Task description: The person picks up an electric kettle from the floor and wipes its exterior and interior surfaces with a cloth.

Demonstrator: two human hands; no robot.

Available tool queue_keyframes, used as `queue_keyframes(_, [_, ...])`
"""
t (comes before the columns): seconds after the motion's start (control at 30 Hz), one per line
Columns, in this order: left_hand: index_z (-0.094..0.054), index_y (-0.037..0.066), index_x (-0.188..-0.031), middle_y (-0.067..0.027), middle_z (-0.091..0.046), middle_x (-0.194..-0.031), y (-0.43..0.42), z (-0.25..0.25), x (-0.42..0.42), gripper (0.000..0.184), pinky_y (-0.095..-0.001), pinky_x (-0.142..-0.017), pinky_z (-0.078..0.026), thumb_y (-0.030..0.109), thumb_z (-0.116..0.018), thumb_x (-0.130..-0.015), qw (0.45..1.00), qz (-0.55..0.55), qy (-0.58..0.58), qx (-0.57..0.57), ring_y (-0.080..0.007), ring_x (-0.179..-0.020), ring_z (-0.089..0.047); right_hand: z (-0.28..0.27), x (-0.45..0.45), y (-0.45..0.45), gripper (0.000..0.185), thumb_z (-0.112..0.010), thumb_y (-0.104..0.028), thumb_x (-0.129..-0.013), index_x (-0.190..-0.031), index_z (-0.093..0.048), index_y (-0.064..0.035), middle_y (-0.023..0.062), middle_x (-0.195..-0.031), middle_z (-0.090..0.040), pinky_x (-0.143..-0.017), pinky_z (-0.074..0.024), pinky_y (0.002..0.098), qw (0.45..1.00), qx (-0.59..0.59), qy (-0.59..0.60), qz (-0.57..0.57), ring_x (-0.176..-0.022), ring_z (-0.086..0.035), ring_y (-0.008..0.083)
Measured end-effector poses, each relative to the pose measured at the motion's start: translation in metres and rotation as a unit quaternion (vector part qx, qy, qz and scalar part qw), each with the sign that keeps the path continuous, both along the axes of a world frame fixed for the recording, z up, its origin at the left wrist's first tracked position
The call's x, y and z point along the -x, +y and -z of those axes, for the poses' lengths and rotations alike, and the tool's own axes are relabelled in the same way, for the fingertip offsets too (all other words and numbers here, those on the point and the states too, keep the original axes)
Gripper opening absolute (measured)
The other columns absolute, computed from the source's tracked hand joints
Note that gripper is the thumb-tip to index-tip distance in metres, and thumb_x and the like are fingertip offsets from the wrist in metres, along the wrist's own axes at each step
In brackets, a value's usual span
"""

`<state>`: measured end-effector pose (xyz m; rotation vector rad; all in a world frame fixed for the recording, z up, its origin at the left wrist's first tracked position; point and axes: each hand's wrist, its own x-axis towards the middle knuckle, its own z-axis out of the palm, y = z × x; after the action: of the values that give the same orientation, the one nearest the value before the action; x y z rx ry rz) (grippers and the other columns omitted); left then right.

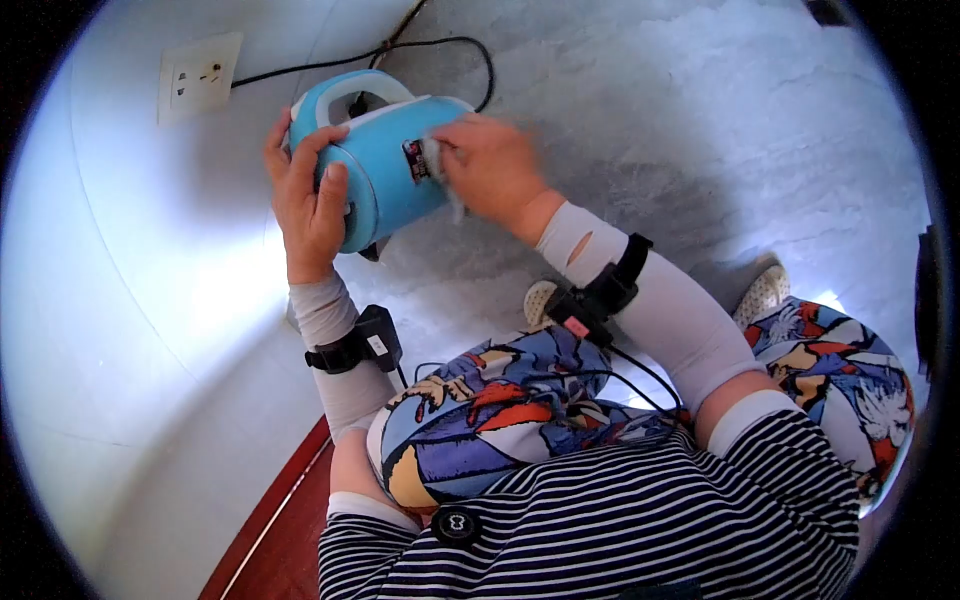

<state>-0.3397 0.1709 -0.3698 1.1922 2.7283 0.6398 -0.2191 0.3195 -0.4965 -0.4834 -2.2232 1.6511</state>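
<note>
A light blue electric kettle (385, 195) with a white handle (372, 86) is tipped on its side, lid end toward me and to the left. My left hand (311, 205) grips the lid end, thumb and fingers spread around it. A greyish cloth (434, 162) is pinched in my right hand (497, 172) and pressed against the kettle's side, beside a dark label (414, 161). Motion blurs the right hand slightly. The kettle's far end is partly hidden behind that hand.
A wall socket (200, 78) is at the upper left, with a black cord (440, 42) running from it behind the kettle. A pale wall stands at left and grey marbled floor (640, 130) stretches beyond. Black devices are strapped to both forearms, with wires trailing over my lap.
</note>
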Motion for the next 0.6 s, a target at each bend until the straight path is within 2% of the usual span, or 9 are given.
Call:
queue_keyframes(0.03, [-0.067, 0.015, -0.119, -0.0277, -0.038, -0.141, 0.0, 0.0, 0.001, 0.045, -0.0473, -0.102, -0.04, 0.045, -0.062, -0.086, 1.0, 0.001, 0.011, 0.011, -0.0425, -0.132, -0.041, -0.015, 0.006, 0.001, 0.019, -0.06, -0.014, -0.082, -0.094, -0.073, -0.0084, 0.0136, -0.092, -0.068, -0.077, -0.0536, 0.0464, 1.0, 0.001, 0.0, -0.002, -0.087, -0.067, 0.035])
queue_keyframes(0.13, [-0.064, 0.014, -0.125, -0.0269, -0.038, -0.141, 0.001, 0.0, 0.0, 0.05, -0.0472, -0.102, -0.039, 0.048, -0.06, -0.088, 1.0, -0.003, 0.021, 0.006, -0.0417, -0.133, -0.041, -0.033, 0.02, 0.004, 0.017, -0.061, -0.015, -0.081, -0.092, -0.073, -0.0103, 0.0119, -0.089, -0.068, -0.075, -0.0542, 0.0456, 0.992, -0.042, 0.117, -0.021, -0.085, -0.067, 0.0335])
queue_keyframes(0.2, [-0.061, 0.014, -0.128, -0.0267, -0.038, -0.142, 0.004, -0.003, -0.003, 0.052, -0.0475, -0.102, -0.04, 0.049, -0.06, -0.088, 1.0, -0.009, 0.017, -0.006, -0.0417, -0.132, -0.041, -0.014, 0.031, 0.009, 0.017, -0.062, -0.017, -0.082, -0.092, -0.073, -0.0113, 0.0122, -0.09, -0.068, -0.076, -0.0547, 0.0461, 0.992, -0.08, 0.085, -0.05, -0.086, -0.067, 0.0337])
queue_keyframes(0.23, [-0.057, 0.015, -0.133, -0.0242, -0.037, -0.145, 0.005, -0.004, -0.005, 0.057, -0.0498, -0.106, -0.035, 0.052, -0.057, -0.089, 1.0, -0.015, 0.011, 0.0, -0.041, -0.134, -0.038, 0.0, 0.037, 0.012, 0.017, -0.062, -0.017, -0.082, -0.092, -0.073, -0.0113, 0.0122, -0.09, -0.068, -0.076, -0.0547, 0.0461, 0.992, -0.081, 0.086, -0.051, -0.086, -0.067, 0.0337])
queue_keyframes(0.3, [-0.053, 0.017, -0.138, -0.0216, -0.035, -0.148, 0.007, -0.007, -0.007, 0.061, -0.0521, -0.11, -0.03, 0.055, -0.055, -0.09, 1.0, -0.02, 0.008, 0.007, -0.0403, -0.136, -0.035, 0.037, 0.043, 0.018, 0.017, -0.061, -0.018, -0.083, -0.094, -0.073, -0.0122, 0.0117, -0.095, -0.068, -0.076, -0.0552, 0.0464, 0.988, -0.125, -0.038, -0.085, -0.088, -0.068, 0.0339])
queue_keyframes(0.37, [-0.052, 0.014, -0.138, -0.0264, -0.038, -0.143, 0.011, -0.011, -0.008, 0.06, -0.0482, -0.102, -0.04, 0.051, -0.055, -0.09, 0.999, -0.007, 0.043, 0.023, -0.043, -0.129, -0.044, 0.054, 0.039, 0.027, 0.018, -0.06, -0.017, -0.083, -0.094, -0.073, -0.0122, 0.0115, -0.098, -0.068, -0.077, -0.0551, 0.0464, 0.983, -0.132, -0.073, -0.105, -0.09, -0.068, 0.0343])
queue_keyframes(0.4, [-0.052, 0.014, -0.138, -0.0264, -0.038, -0.143, 0.012, -0.01, -0.006, 0.06, -0.0482, -0.102, -0.04, 0.051, -0.055, -0.09, 0.999, -0.006, 0.044, 0.022, -0.043, -0.129, -0.044, 0.058, 0.037, 0.029, 0.019, -0.06, -0.017, -0.083, -0.095, -0.073, -0.0122, 0.0114, -0.102, -0.068, -0.078, -0.0551, 0.0465, 0.976, -0.14, -0.112, -0.125, -0.091, -0.068, 0.0346])
queue_keyframes(0.53, [-0.048, 0.012, -0.141, -0.025, -0.04, -0.143, 0.005, -0.004, 0.0, 0.061, -0.0485, -0.104, -0.039, 0.05, -0.049, -0.092, 0.999, -0.009, 0.037, 0.01, -0.0417, -0.13, -0.045, 0.045, 0.017, 0.019, 0.019, -0.058, -0.016, -0.084, -0.095, -0.073, -0.0105, 0.0115, -0.108, -0.067, -0.08, -0.0548, 0.0464, 0.982, -0.119, -0.105, -0.104, -0.093, -0.067, 0.0349])
queue_keyframes(0.6, [-0.047, 0.012, -0.141, -0.0245, -0.04, -0.143, 0.004, -0.001, 0.0, 0.061, -0.0484, -0.105, -0.039, 0.049, -0.046, -0.093, 0.999, -0.011, 0.032, 0.007, -0.0412, -0.13, -0.044, 0.019, 0.011, 0.016, 0.024, -0.058, -0.012, -0.084, -0.104, -0.071, -0.0081, 0.011, -0.112, -0.068, -0.082, -0.0542, 0.0438, 0.996, -0.045, -0.002, -0.083, -0.095, -0.066, 0.0343])
